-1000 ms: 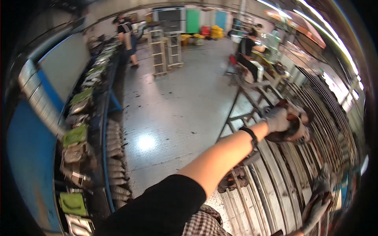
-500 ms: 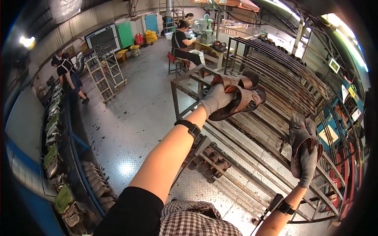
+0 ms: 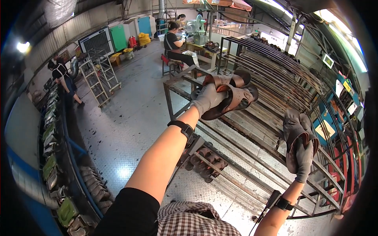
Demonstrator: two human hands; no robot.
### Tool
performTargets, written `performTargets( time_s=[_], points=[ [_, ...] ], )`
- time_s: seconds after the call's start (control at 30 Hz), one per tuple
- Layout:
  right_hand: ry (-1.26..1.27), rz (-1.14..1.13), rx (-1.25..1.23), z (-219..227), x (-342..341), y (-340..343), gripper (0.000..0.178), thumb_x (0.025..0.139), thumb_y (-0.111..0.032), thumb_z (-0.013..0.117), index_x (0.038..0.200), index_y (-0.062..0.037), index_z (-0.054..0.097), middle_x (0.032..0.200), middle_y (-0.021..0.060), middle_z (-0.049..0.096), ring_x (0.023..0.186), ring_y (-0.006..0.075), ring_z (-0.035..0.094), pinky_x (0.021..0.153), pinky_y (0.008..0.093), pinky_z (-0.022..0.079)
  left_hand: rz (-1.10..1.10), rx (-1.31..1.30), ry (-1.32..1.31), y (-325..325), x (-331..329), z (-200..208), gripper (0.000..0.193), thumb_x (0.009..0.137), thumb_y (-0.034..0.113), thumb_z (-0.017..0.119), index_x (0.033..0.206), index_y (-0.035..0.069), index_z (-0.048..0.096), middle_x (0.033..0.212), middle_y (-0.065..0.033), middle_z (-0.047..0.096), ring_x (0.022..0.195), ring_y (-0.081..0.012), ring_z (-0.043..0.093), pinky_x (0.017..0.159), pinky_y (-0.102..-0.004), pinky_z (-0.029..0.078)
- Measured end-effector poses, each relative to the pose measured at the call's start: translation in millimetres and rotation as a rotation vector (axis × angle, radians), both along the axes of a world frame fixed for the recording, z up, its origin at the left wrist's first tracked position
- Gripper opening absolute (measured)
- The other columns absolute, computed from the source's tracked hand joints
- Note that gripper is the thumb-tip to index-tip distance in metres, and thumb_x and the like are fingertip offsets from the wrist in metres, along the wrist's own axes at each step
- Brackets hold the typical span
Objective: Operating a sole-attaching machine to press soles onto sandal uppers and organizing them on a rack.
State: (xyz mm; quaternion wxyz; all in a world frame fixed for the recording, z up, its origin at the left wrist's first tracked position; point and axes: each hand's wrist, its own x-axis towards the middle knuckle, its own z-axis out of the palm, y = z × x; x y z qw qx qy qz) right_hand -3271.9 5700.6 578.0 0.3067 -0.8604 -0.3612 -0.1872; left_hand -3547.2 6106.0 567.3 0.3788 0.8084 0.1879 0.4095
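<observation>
The left hand (image 3: 208,97) is grasping brown shoes (image 3: 239,98), which are jutting out just beyond its grip. The right hand (image 3: 304,159) is clutching dark shoes (image 3: 293,128), which are pointing away from its hold. A rack (image 3: 169,103) is spreading beneath and between both grips, and more shoes (image 3: 207,164) are sitting lower, below the left grip.
</observation>
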Motion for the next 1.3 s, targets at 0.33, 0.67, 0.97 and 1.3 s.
performTargets(
  time_s=[0.33,0.67,0.97,1.3],
  points=[
    [-0.031,-0.029,0.009,1.9,2.0,1.5,0.043,0.101,-0.033,0.060,0.124,0.0024,0.059,0.117,0.0297,0.067,0.113,0.0475,0.062,0.092,0.0474,0.049,0.001,0.021,-0.018,4.2,3.4,1.3,0.036,0.089,0.013,0.073,0.121,-0.001,0.065,0.113,-0.0169,0.072,0.106,-0.0290,0.069,0.093,-0.0377,0.052],
    [-0.025,-0.029,0.016,-3.5,2.9,6.2,0.042,0.101,-0.032,0.060,0.127,0.0003,0.059,0.119,0.0275,0.067,0.115,0.0456,0.062,0.093,0.0468,0.049,-0.055,0.049,-0.054,-1.9,-6.4,13.3,0.033,0.090,0.013,0.071,0.119,-0.001,0.067,0.111,-0.0161,0.073,0.105,-0.0284,0.069,0.092,-0.0375,0.052],
    [-0.024,-0.076,-0.002,-5.3,5.6,10.9,0.040,0.101,-0.031,0.059,0.126,0.0002,0.059,0.120,0.0273,0.066,0.115,0.0446,0.062,0.094,0.0460,0.049,-0.031,0.005,-0.032,12.9,-3.2,4.7,0.035,0.089,0.013,0.072,0.121,0.001,0.066,0.113,-0.0158,0.072,0.106,-0.0276,0.069,0.093,-0.0367,0.052],
    [-0.024,-0.040,0.017,3.1,-0.2,11.4,0.042,0.100,-0.033,0.059,0.125,0.0013,0.058,0.119,0.0294,0.065,0.115,0.0470,0.060,0.094,0.0471,0.048,-0.033,0.024,-0.005,11.8,-5.7,10.8,0.035,0.091,0.014,0.071,0.122,0.001,0.066,0.114,-0.0144,0.072,0.106,-0.0266,0.068,0.094,-0.0366,0.052]
  ],
)
